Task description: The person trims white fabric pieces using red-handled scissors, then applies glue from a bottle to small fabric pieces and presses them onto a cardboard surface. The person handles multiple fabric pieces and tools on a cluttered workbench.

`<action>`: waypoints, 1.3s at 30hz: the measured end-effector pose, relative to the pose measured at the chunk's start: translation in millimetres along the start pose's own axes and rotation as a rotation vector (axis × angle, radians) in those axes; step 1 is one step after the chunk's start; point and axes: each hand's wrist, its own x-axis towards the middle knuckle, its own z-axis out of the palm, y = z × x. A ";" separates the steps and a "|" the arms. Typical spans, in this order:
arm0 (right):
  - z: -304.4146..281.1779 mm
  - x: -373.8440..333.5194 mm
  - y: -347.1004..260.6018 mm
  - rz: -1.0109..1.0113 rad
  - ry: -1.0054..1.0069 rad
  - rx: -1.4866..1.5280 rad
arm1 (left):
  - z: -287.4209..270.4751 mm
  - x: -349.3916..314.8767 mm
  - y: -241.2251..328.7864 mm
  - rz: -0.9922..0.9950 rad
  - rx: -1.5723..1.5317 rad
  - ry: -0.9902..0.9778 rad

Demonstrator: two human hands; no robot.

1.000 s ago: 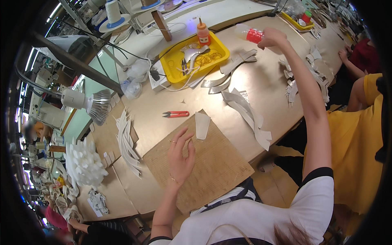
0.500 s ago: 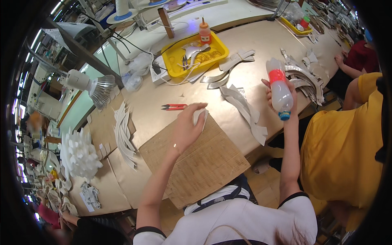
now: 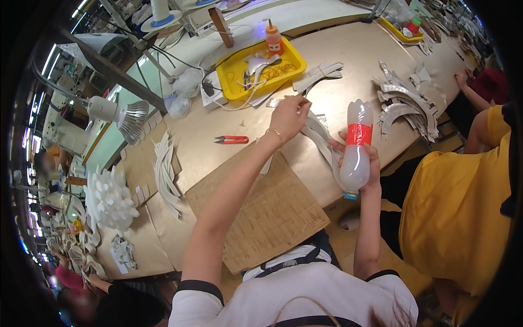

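My right hand (image 3: 370,162) is wrapped round a plastic bottle (image 3: 357,170) with a red band, whitish contents and a blue cap pointing down toward me. Over the upper end of a bundle of pale curved strips (image 3: 325,143) is my left hand (image 3: 287,119), its fingers bent together. What they pinch, if anything, is too small to tell. Below my left forearm lies a brown cardboard sheet (image 3: 272,210), with a small white piece (image 3: 267,165) near its top corner. Red-handled thread snips (image 3: 231,140) rest left of my left hand.
A yellow tray (image 3: 299,59) at the back holds a squeeze bottle (image 3: 274,39) and rubber bands. More strips lie in piles at right (image 3: 406,103) and left (image 3: 165,177). A lamp (image 3: 117,111) juts in from the left. A person in yellow (image 3: 452,207) sits close at right.
My left hand has moved up and right, from the cardboard to the strip bundle. My right hand has brought the bottle down and left, turning it more upright in view.
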 end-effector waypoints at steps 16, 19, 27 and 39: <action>-5.7 4.1 4.3 0.133 0.030 -0.204 | 11.3 16.9 -16.5 0.041 0.170 -0.274; -3.3 3.9 3.3 0.145 0.059 -0.225 | -3.2 20.0 -11.5 0.049 -0.029 -0.113; -14.4 6.8 2.4 0.219 0.115 -0.038 | -95.3 -75.6 5.2 -0.388 -1.047 0.047; 53.1 -10.6 28.3 -0.230 0.132 -0.175 | -55.7 -237.3 55.9 -0.915 -1.377 0.159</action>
